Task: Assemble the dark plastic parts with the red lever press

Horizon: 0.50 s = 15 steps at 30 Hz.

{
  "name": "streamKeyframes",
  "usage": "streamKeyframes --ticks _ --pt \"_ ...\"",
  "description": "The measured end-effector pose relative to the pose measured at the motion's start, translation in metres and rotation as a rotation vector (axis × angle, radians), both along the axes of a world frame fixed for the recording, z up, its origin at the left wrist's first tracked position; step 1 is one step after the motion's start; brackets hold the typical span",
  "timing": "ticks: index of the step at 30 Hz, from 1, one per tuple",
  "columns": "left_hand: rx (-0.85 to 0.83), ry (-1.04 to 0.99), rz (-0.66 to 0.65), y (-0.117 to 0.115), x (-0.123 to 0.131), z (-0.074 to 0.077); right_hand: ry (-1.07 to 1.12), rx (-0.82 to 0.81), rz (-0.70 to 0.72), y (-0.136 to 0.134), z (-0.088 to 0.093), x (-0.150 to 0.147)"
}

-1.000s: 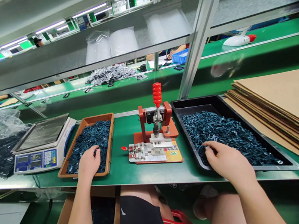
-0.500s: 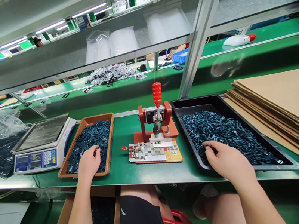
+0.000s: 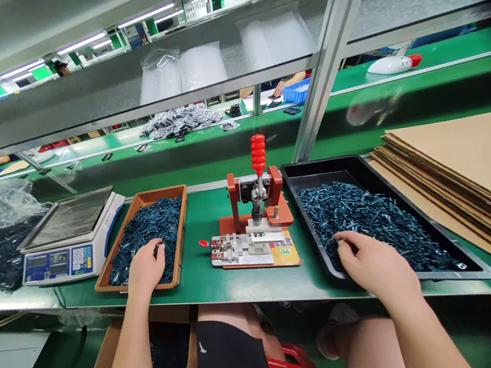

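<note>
Both arms bare from the edge of frame down: left forearm (image 3: 123,359) and right forearm (image 3: 426,339) slim and tapering into a bare left hand (image 3: 146,268) and bare right hand (image 3: 376,263), with no cloth, tape or band on either. Black shorts (image 3: 230,364), matte and loose, stop at the thigh, leaving the legs bare below the hem, and a small white curved logo (image 3: 201,347) marks the left leg. By the right leg, a pale grey shoe or sandal (image 3: 343,315), too blurred to tell which.
</note>
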<state>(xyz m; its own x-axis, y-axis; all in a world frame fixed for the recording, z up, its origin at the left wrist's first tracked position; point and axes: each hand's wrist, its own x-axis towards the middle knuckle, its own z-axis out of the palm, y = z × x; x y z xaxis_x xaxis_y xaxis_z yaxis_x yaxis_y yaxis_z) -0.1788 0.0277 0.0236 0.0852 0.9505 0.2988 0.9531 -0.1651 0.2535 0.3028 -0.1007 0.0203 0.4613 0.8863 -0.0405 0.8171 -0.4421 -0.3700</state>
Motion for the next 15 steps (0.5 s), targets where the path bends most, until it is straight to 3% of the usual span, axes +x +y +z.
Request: streamKeyframes --ticks 15 --pt "0.028 0.013 -0.015 0.0014 -0.0017 -0.0023 -0.007 0.005 0.002 0.0003 -0.0010 0.0004"
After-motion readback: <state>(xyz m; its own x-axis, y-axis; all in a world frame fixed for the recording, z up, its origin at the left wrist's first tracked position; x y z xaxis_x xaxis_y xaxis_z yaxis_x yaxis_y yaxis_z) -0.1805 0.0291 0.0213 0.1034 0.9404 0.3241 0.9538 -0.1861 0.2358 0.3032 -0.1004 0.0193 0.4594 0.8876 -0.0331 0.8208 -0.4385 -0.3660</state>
